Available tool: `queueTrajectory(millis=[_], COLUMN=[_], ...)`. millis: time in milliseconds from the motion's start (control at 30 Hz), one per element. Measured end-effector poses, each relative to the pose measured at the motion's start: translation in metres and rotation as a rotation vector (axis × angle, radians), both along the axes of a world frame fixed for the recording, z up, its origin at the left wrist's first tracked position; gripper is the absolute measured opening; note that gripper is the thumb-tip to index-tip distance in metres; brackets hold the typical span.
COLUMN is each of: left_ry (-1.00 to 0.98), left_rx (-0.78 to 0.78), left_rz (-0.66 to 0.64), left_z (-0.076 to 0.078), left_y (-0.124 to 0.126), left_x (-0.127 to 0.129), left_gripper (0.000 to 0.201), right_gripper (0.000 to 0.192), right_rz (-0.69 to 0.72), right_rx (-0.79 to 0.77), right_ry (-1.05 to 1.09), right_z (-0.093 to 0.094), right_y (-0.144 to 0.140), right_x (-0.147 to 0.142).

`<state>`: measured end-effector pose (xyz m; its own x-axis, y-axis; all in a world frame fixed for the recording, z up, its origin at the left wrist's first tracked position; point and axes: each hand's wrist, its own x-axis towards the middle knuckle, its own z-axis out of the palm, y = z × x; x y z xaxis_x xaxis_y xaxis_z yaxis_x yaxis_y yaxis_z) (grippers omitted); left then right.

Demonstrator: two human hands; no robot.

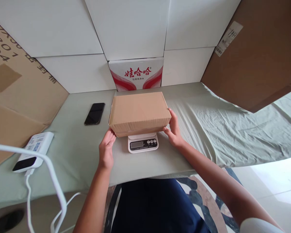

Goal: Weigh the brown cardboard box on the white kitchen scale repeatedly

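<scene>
1. Two hands are on the job, and both sit at the near corners of the cardboard box [139, 111]. The left hand [106, 150] has its fingers loosely extended, tips touching the box's near left corner. The right hand [174, 129] cups the near right corner, fingers curled against the side wall.
2. The box sits on the kitchen scale [143, 142], closed and level. It covers the platform, with only the display panel poking out in front. By my reckoning the placing is done; the hands have not let go, so a clean reading is yet to come.
3. The display is too small to read from here.
4. Off to the left, near the table's [75, 152] front edge, lies a white power bank [34, 150] with its white cable [50, 174].
5. Further back, a black phone [94, 113] lies flat, apart from the box.
6. Farthest, a red-and-white carton [137, 75] stands against the white wall of boxes.
</scene>
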<state>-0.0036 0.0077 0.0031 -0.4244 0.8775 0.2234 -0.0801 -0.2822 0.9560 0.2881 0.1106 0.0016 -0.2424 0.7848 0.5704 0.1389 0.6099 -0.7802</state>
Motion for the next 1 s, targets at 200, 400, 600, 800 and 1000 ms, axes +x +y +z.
queueTrajectory(millis=[200, 400, 600, 800, 1000], left_ry=[-0.001, 0.037, 0.094, -0.022, -0.074], left_rx=[-0.025, 0.003, 0.025, 0.066, -0.046], left_rz=[0.004, 0.006, -0.076, -0.099, -0.070], left_z=[-0.001, -0.006, 0.021, 0.031, -0.015], left_y=[-0.003, -0.007, 0.014, 0.121, 0.161], left_x=[0.000, 0.001, -0.007, -0.019, -0.021], left_gripper=[0.075, 0.076, 0.068, 0.065, 0.066], right_gripper=[0.083, 0.083, 0.077, 0.080, 0.083], right_rz=[-0.013, -0.009, 0.032, 0.054, 0.001], right_rx=[-0.025, -0.021, 0.005, 0.030, -0.134], right_ry=[0.023, 0.044, 0.095, 0.187, 0.158], right_z=[0.001, 0.001, 0.025, 0.034, 0.005], right_y=[0.000, -0.001, 0.015, 0.095, 0.121], right_x=[0.000, 0.002, -0.006, -0.040, -0.053])
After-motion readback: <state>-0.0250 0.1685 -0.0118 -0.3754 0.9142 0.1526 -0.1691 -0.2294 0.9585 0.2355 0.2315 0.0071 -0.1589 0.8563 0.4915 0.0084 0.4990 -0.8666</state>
